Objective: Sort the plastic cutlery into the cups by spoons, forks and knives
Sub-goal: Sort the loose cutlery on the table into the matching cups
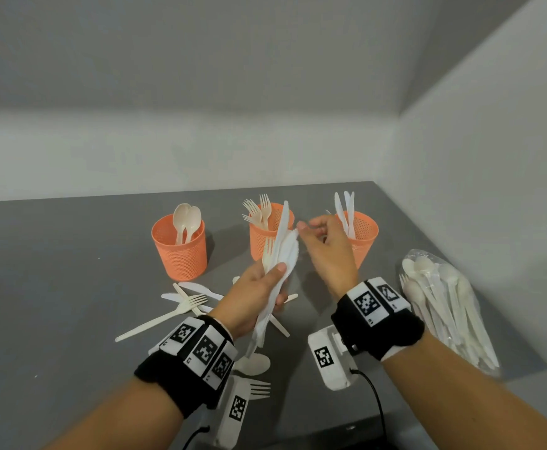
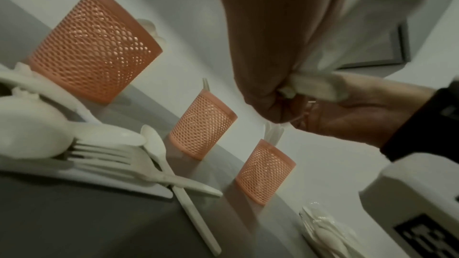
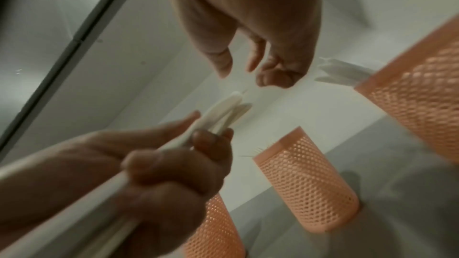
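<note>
- Lying nearest on the grey worktop [image 1: 54, 287] were the unsorted leftovers — a fork [image 1: 254, 389] by the left wrist, a spoon [image 1: 252, 363] just beyond it, and a small heap of knives and forks [image 1: 184, 303] further left.
- Above these, the left hand [image 1: 249, 300] gripped a mixed bundle of cutlery [image 1: 280, 251], fingers and thumb wrapped round the handles, a fork and serrated knives fanning upward.
- Beside the bundle's tips the right hand [image 1: 325, 251] hovered empty, its fingers loosely curled.
- At the right edge lay a clear bag of cutlery [image 1: 440, 306], apparently untouched.
- Furthest back stood three orange mesh cups: the spoon cup [image 1: 181, 251] with two spoons, the fork cup [image 1: 264, 235] with a few forks, the knife cup [image 1: 363, 235] with a few knives — sorting looked begun, with most still to do.
- Behind them, plain pale walls met in a corner.
</note>
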The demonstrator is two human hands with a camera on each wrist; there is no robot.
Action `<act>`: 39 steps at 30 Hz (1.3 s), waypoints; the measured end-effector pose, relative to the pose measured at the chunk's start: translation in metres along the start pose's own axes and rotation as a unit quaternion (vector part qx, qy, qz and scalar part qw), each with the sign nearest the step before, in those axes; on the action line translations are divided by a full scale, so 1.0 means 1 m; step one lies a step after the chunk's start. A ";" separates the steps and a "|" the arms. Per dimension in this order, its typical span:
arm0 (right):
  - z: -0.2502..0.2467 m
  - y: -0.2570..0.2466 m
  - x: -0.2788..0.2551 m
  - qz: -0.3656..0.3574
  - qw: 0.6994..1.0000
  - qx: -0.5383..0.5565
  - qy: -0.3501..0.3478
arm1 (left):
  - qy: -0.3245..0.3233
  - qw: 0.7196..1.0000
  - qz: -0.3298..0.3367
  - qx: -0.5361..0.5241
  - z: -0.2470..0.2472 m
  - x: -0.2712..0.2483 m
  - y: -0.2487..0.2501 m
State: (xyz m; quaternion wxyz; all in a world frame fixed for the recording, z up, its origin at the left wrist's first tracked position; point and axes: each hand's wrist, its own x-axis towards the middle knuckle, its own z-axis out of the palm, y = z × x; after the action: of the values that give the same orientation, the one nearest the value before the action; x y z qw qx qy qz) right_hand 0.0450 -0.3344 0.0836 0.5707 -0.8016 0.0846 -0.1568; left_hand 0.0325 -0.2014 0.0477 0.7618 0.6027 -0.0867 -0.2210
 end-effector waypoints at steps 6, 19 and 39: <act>0.019 0.003 -0.025 0.076 0.993 0.022 -0.086 | 0.050 0.996 0.050 0.061 0.003 0.005 -0.005; 0.008 -0.002 -0.015 0.146 0.954 0.261 -0.031 | 0.067 0.997 0.030 -0.009 0.007 0.002 0.001; -0.069 -0.031 0.065 -0.071 0.964 0.199 0.163 | 0.083 0.996 -0.019 -0.040 0.002 0.012 0.006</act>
State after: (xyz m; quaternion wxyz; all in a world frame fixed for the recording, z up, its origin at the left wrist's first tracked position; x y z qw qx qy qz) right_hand 0.0808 -0.4057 0.1437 0.6845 -0.6395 0.0865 -0.3391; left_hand 0.0438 -0.2076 0.0528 0.7857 0.5892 -0.0027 -0.1882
